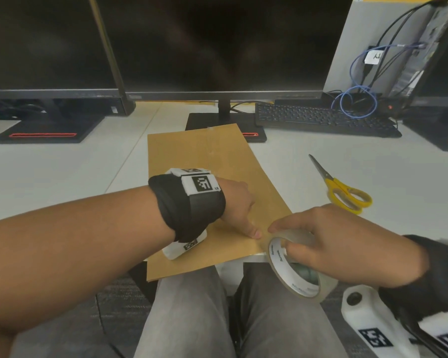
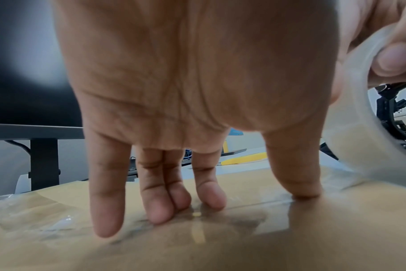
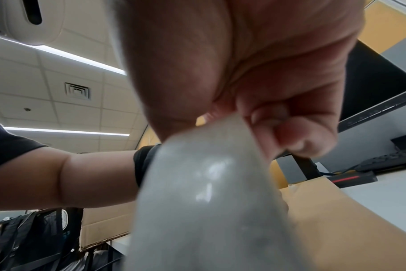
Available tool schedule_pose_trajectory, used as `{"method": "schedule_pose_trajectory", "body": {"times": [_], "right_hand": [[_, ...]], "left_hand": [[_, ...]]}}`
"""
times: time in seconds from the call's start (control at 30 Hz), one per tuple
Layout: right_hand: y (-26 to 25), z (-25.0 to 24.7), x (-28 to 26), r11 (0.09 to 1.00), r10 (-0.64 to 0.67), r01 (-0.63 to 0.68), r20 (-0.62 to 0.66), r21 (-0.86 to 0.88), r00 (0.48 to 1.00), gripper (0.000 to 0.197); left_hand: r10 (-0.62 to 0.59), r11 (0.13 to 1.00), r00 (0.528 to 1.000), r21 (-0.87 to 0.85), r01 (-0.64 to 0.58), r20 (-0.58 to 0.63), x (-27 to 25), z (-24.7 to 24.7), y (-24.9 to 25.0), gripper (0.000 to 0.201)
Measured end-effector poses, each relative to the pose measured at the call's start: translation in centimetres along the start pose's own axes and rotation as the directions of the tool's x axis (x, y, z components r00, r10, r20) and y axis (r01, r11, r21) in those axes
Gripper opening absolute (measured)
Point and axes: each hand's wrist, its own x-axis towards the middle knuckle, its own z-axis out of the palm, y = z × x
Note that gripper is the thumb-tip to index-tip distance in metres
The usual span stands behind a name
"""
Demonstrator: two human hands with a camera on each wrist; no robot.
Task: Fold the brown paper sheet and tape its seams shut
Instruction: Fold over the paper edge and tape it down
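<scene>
Brown paper sheet (one) lies under the flat left hand; right hand grips one tape roll.

The blurred clear tape roll is filling the right wrist view, hiding the right hand's fingertips. The folded brown paper sheet is disappearing beneath the left hand.

Right hand fills the top, fingers curled on clear tape roll, blurred, centre to 6 o'clock. Brown paper sheet at 4 o'clock. Left forearm at 9. Keyboard at 3.
</scene>
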Motion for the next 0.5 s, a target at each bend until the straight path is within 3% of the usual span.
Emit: {"method": "schedule_pose_trajectory", "body": {"times": [0.5], "right_hand": [[0.22,-0.04,0.29,1.000,0.001,-0.001,0.004,-0.018,1.000,0.039]], "left_hand": [[-0.028,0.999,1.000,-0.030,0.029,0.011,-0.75,0.35,0.27,0.055]]}}
